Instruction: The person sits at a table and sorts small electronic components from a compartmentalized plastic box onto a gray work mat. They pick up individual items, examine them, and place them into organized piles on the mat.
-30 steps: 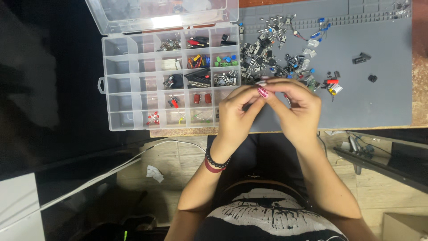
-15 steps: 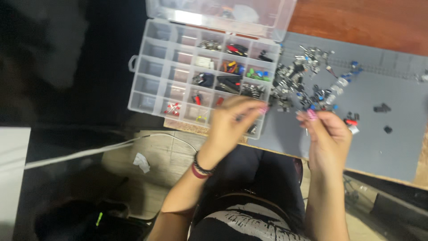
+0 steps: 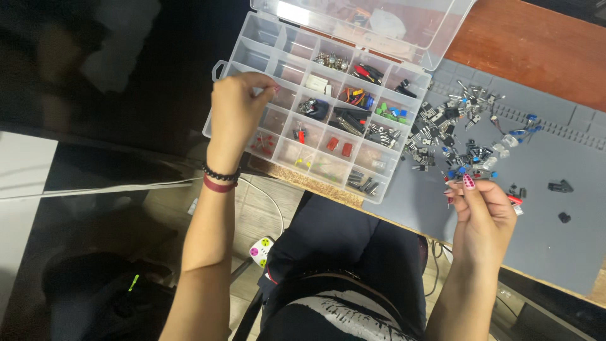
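Left hand [image 3: 237,107]: held over the left compartments of the clear organiser box [image 3: 315,110], fingers pinched together at the tips; something small and pale seems to be nipped there, but what it is cannot be told.
Left wrist: ringed by a black bead bracelet [image 3: 221,172] and a dark red band [image 3: 219,185].
Right hand [image 3: 485,218]: raised over the near edge of the grey mat [image 3: 555,252], fingertips closed on a tiny part with thin wire legs; its kind cannot be made out.
Organiser box: laid open on the desk [image 3: 524,50], its lid [image 3: 366,22] tipped back at the far side; many small compartments are seen, some bare, others filled.
Box contents: red parts [image 3: 339,146] are kept in a near compartment, green ones [image 3: 391,114] further right, black ones [image 3: 364,182] at the near right corner.
Loose pile [image 3: 454,129]: small electronic components, black, silver and blue, are scattered on the mat just beyond the right hand.
Stray pieces: two black bits [image 3: 560,186] are left apart on the mat, to the right of the pile.
Desk: brown wood is shown beyond the mat at upper right.
Below the desk: the person's lap, a pale cable [image 3: 95,188] and a white plug block [image 3: 261,250] on the floor are seen.
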